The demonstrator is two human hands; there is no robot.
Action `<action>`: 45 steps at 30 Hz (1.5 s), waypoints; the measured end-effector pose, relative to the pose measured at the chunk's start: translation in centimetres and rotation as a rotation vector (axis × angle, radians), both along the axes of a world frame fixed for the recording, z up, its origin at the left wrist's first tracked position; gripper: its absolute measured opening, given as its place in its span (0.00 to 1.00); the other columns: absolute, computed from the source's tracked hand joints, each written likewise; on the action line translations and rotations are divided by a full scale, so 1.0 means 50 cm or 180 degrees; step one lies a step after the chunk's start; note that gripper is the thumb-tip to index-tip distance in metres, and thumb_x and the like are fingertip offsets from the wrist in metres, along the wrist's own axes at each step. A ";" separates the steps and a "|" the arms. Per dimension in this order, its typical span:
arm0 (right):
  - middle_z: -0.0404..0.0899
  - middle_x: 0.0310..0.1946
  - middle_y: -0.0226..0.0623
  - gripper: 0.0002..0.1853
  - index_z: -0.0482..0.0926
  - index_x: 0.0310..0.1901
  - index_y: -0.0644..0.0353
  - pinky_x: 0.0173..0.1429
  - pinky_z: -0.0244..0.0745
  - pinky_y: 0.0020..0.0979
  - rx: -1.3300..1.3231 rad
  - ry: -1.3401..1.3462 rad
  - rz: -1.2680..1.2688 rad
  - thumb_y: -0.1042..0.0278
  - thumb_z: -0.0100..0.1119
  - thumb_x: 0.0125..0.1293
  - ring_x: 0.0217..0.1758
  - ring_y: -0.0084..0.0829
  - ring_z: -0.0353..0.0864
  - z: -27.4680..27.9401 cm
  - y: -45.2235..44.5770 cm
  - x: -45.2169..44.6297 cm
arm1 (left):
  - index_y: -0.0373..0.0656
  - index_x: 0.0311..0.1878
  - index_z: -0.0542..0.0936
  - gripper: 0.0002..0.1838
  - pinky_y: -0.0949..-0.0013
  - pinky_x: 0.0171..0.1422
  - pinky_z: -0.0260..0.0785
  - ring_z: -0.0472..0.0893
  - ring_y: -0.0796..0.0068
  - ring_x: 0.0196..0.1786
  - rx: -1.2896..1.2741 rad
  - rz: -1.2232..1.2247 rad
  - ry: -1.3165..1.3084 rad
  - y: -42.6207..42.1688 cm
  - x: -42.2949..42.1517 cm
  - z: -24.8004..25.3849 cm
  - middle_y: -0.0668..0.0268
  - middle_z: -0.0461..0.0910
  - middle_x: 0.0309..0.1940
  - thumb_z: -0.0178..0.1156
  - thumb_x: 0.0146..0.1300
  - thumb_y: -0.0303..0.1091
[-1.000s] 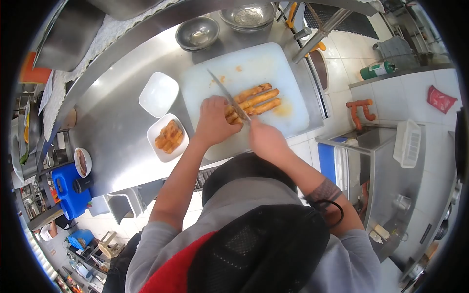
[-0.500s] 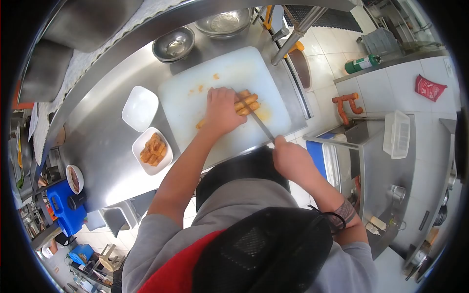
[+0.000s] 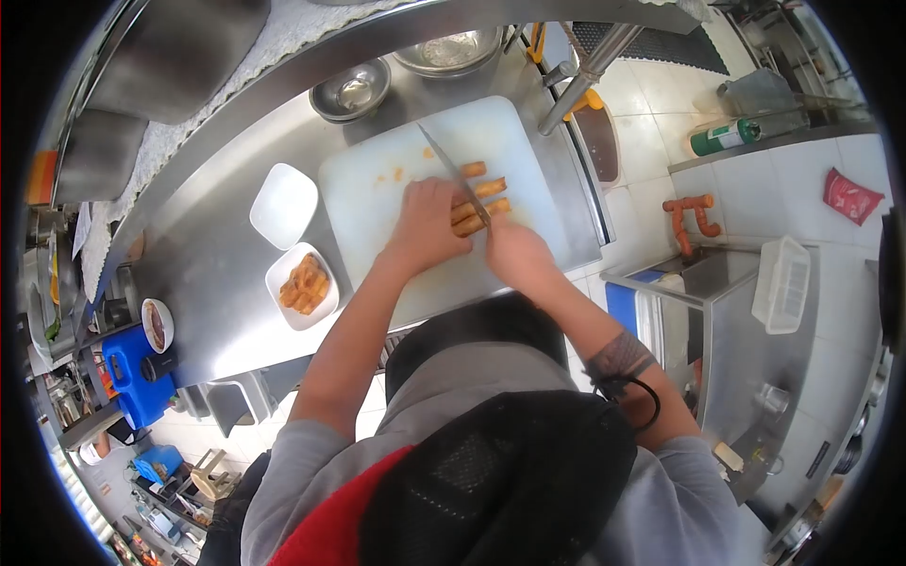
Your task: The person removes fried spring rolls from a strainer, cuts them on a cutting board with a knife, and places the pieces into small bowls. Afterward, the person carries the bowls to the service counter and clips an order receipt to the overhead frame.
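Golden-brown fried rolls [image 3: 468,225] lie side by side on a white cutting board [image 3: 359,189]. My left hand [image 3: 427,226] is closed over them and covers their left part. In my right hand [image 3: 517,253] is the handle of a kitchen knife [image 3: 451,165]. Its long blade slants across the rolls just right of my left fingers, with the tip pointing to the far side of the board. Roll ends [image 3: 493,187] show to the right of the blade. A few crumbs [image 3: 397,174] are scattered on the board.
Left of the board stand a white bowl [image 3: 283,206] and another white bowl [image 3: 271,279] holding cut fried pieces [image 3: 305,286]. Metal bowls [image 3: 350,91] sit at the back of the steel counter [image 3: 212,255]. A metal post [image 3: 585,80] rises at the board's far right.
The knife and my right hand have moved forward over the board, and the tip now reaches well past the rolls. Roll ends right of the blade are spread farther apart. My left hand stays on the rolls.
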State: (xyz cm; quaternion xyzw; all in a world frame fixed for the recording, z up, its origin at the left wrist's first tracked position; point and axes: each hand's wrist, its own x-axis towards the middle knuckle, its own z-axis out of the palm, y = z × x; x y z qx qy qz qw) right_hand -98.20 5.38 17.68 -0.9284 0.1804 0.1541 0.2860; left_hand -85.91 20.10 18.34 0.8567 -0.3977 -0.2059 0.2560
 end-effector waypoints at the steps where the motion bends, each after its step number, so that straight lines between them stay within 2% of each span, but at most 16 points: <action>1: 0.84 0.33 0.61 0.09 0.71 0.46 0.68 0.47 0.79 0.58 -0.0015 0.0012 0.0013 0.71 0.46 0.71 0.40 0.62 0.85 0.018 -0.006 -0.017 | 0.38 0.59 0.73 0.37 0.52 0.75 0.62 0.66 0.47 0.66 -0.0047 0.0121 -0.0028 0.015 -0.004 0.004 0.52 0.71 0.59 0.74 0.45 0.40; 5: 0.83 0.28 0.61 0.08 0.70 0.43 0.67 0.46 0.78 0.61 -0.0264 -0.0032 -0.0336 0.70 0.49 0.71 0.37 0.64 0.85 0.135 -0.064 -0.126 | 0.38 0.66 0.69 0.43 0.51 0.77 0.61 0.65 0.47 0.69 -0.0145 0.0455 -0.0295 0.104 -0.026 0.018 0.51 0.68 0.63 0.76 0.46 0.39; 10: 0.83 0.32 0.64 0.10 0.71 0.44 0.69 0.48 0.79 0.60 -0.1033 0.0540 -0.0769 0.68 0.50 0.72 0.39 0.64 0.85 0.120 -0.212 -0.236 | 0.36 0.67 0.69 0.44 0.47 0.80 0.54 0.65 0.47 0.69 0.0115 0.0790 -0.0189 0.168 -0.062 -0.011 0.51 0.69 0.63 0.76 0.45 0.39; 14: 0.84 0.33 0.64 0.13 0.75 0.44 0.69 0.50 0.79 0.59 -0.1070 0.0903 -0.0659 0.66 0.51 0.71 0.40 0.64 0.85 0.109 -0.269 -0.240 | 0.36 0.67 0.70 0.45 0.43 0.84 0.48 0.66 0.48 0.68 0.0332 0.0648 -0.0427 0.178 -0.058 -0.048 0.51 0.69 0.63 0.76 0.44 0.40; 18: 0.85 0.39 0.61 0.14 0.81 0.43 0.67 0.53 0.80 0.56 -0.1082 0.0994 -0.0053 0.65 0.52 0.70 0.46 0.60 0.86 0.049 -0.327 -0.162 | 0.37 0.69 0.68 0.47 0.45 0.81 0.53 0.66 0.45 0.69 0.0615 0.0642 -0.0558 0.197 -0.050 -0.038 0.52 0.67 0.66 0.76 0.46 0.44; 22: 0.86 0.41 0.57 0.13 0.82 0.44 0.64 0.54 0.81 0.54 -0.1388 0.0785 0.0841 0.64 0.53 0.68 0.48 0.58 0.86 0.005 -0.374 -0.051 | 0.36 0.72 0.66 0.51 0.42 0.85 0.46 0.62 0.45 0.75 0.0561 0.0907 -0.0516 0.206 -0.062 0.000 0.50 0.65 0.69 0.77 0.45 0.45; 24: 0.85 0.47 0.55 0.10 0.82 0.42 0.64 0.58 0.80 0.53 -0.1333 0.0842 0.0788 0.67 0.55 0.67 0.55 0.58 0.83 0.033 -0.349 -0.002 | 0.36 0.72 0.66 0.51 0.41 0.86 0.43 0.61 0.46 0.76 0.0535 0.0990 -0.0456 0.206 -0.070 0.023 0.49 0.65 0.70 0.77 0.45 0.45; 26: 0.76 0.63 0.57 0.18 0.80 0.54 0.63 0.67 0.76 0.51 -0.1651 -0.0411 0.1395 0.73 0.62 0.60 0.69 0.58 0.73 0.066 -0.308 0.038 | 0.35 0.72 0.67 0.48 0.42 0.84 0.48 0.64 0.45 0.73 0.0473 0.1011 -0.0782 0.204 -0.083 0.046 0.48 0.65 0.69 0.76 0.48 0.44; 27: 0.76 0.63 0.57 0.18 0.80 0.54 0.63 0.67 0.76 0.51 -0.1641 -0.0434 0.1448 0.73 0.62 0.60 0.69 0.58 0.73 0.081 -0.275 0.055 | 0.35 0.72 0.67 0.48 0.42 0.84 0.48 0.64 0.45 0.73 0.0488 0.1067 -0.0786 0.198 -0.075 0.059 0.48 0.65 0.69 0.76 0.48 0.44; 29: 0.59 0.76 0.54 0.40 0.69 0.71 0.57 0.73 0.72 0.50 -0.0528 -0.0706 0.1428 0.77 0.67 0.52 0.76 0.58 0.62 0.099 -0.201 0.086 | 0.35 0.71 0.68 0.42 0.43 0.81 0.53 0.67 0.45 0.70 0.1290 0.1073 0.0343 0.192 -0.059 0.071 0.48 0.65 0.68 0.71 0.53 0.39; 30: 0.59 0.76 0.54 0.40 0.69 0.71 0.57 0.73 0.72 0.50 -0.0512 -0.0724 0.1496 0.77 0.67 0.52 0.76 0.58 0.62 0.096 -0.173 0.106 | 0.34 0.71 0.69 0.41 0.43 0.80 0.55 0.68 0.45 0.69 0.1564 0.1094 0.0714 0.195 -0.058 0.071 0.48 0.65 0.68 0.70 0.54 0.37; 32: 0.49 0.80 0.52 0.58 0.53 0.81 0.49 0.73 0.74 0.48 -0.0514 0.0041 0.1616 0.76 0.71 0.47 0.76 0.59 0.61 0.092 -0.128 0.142 | 0.39 0.70 0.73 0.33 0.43 0.75 0.60 0.72 0.43 0.63 0.0398 0.1310 0.0048 0.209 -0.081 0.032 0.47 0.66 0.68 0.61 0.57 0.26; 34: 0.52 0.79 0.52 0.55 0.54 0.79 0.51 0.71 0.75 0.49 -0.0539 0.0039 0.1687 0.76 0.71 0.47 0.74 0.60 0.64 0.076 -0.103 0.165 | 0.38 0.72 0.69 0.37 0.40 0.77 0.57 0.70 0.43 0.67 -0.0024 0.1396 -0.0468 0.200 -0.108 0.015 0.49 0.66 0.68 0.59 0.54 0.25; 36: 0.54 0.77 0.51 0.53 0.56 0.78 0.52 0.69 0.77 0.49 -0.0552 0.0031 0.1777 0.77 0.70 0.47 0.72 0.60 0.66 0.057 -0.093 0.185 | 0.35 0.74 0.64 0.41 0.33 0.79 0.51 0.67 0.45 0.70 0.0528 0.1346 -0.0957 0.179 -0.122 0.006 0.50 0.67 0.67 0.61 0.53 0.26; 40: 0.63 0.64 0.49 0.42 0.62 0.67 0.55 0.64 0.77 0.52 -0.0394 0.0227 0.1855 0.80 0.67 0.47 0.63 0.61 0.71 0.016 -0.088 0.207 | 0.34 0.74 0.62 0.43 0.27 0.80 0.44 0.64 0.47 0.73 0.1088 0.1449 -0.1009 0.136 -0.118 -0.041 0.51 0.67 0.66 0.64 0.54 0.29; 45: 0.64 0.61 0.49 0.32 0.64 0.59 0.61 0.60 0.81 0.50 -0.0718 0.0261 0.2011 0.80 0.67 0.51 0.62 0.59 0.74 0.019 -0.065 0.201 | 0.36 0.62 0.70 0.31 0.29 0.81 0.44 0.70 0.52 0.66 0.1452 0.1509 -0.0839 0.109 -0.078 -0.043 0.55 0.71 0.57 0.68 0.57 0.36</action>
